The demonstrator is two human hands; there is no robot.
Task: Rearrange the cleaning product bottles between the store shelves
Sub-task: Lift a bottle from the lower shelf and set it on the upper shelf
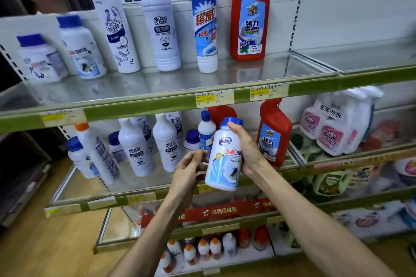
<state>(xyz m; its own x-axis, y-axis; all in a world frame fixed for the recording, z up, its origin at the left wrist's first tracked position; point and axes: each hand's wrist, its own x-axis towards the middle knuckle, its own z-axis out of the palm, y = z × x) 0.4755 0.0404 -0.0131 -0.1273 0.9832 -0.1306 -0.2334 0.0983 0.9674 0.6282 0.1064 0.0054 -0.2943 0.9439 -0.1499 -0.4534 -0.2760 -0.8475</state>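
Observation:
My right hand (246,149) grips a white bottle with a blue cap (224,159), held in the air in front of the middle shelf (139,198). Just left of the bottle, my left hand (190,170) has its fingers curled and its fingertips at the bottle's side. On the upper shelf (157,105) stand several bottles in a row: two short blue-capped ones (81,49) at the left, tall white ones (161,27) in the middle and a red bottle (248,20) at the right. The middle shelf holds more white bottles (135,148) and a red one (273,136).
White and pink spray refill packs (335,126) sit on the right-hand shelf section. The lowest shelf carries small orange-capped bottles (202,248). The upper shelf has bare room to the right of the red bottle. A wooden floor (45,249) lies at the lower left.

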